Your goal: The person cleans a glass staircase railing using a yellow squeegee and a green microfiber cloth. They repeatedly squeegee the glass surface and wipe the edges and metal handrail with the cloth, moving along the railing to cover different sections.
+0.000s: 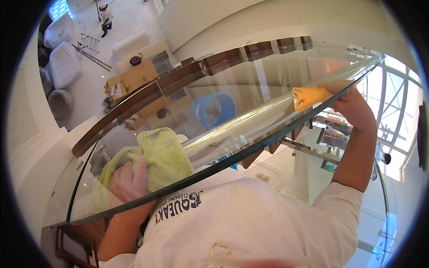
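Note:
A curved glass railing panel (254, 134) stretches across the view in front of my chest, its thick green top edge slanting up to the right. At the left, my left hand (129, 182) grips a lime-green microfibre cloth (166, 157), and both show through the glass. Farther along, near the panel's right end, my right hand (352, 104) holds an orange plastic tool (310, 97), which looks like a scraper. Part of that hand shows through the glass. Whether the cloth and the tool touch the pane I cannot tell.
Brown stair treads (221, 62) run along the glass. A blue bucket (218, 110) appears within the pane, perhaps as a reflection. Far below are cardboard boxes (140, 73), covered furniture (65, 68), a stepladder (89, 43) and a person (106, 18). Another person (382, 154) is at right.

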### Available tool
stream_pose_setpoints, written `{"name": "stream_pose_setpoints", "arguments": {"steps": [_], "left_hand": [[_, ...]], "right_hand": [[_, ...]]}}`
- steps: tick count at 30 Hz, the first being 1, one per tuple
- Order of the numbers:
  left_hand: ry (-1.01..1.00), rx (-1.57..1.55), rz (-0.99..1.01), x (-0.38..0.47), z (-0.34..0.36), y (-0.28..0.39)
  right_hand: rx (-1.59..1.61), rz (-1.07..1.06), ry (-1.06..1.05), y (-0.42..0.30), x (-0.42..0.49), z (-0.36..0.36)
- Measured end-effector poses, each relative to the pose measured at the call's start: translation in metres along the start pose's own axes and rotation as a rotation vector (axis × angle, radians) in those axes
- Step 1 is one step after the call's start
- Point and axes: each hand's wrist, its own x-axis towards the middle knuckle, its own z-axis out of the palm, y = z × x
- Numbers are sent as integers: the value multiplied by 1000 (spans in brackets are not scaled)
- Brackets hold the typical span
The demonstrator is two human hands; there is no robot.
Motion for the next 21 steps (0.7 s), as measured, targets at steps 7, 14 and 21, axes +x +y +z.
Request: {"name": "stream_pose_setpoints", "arguments": {"steps": [7, 14, 21], "left_hand": [[17, -11, 12, 1, -1, 0], [3, -74, -37, 1, -2, 2], [-90, -47, -116, 1, -5, 4]], "right_hand": [[57, -148, -124, 6, 7, -1], [-89, -114, -65, 8, 12, -4], [-54, -244, -77, 12, 9, -5]]}}
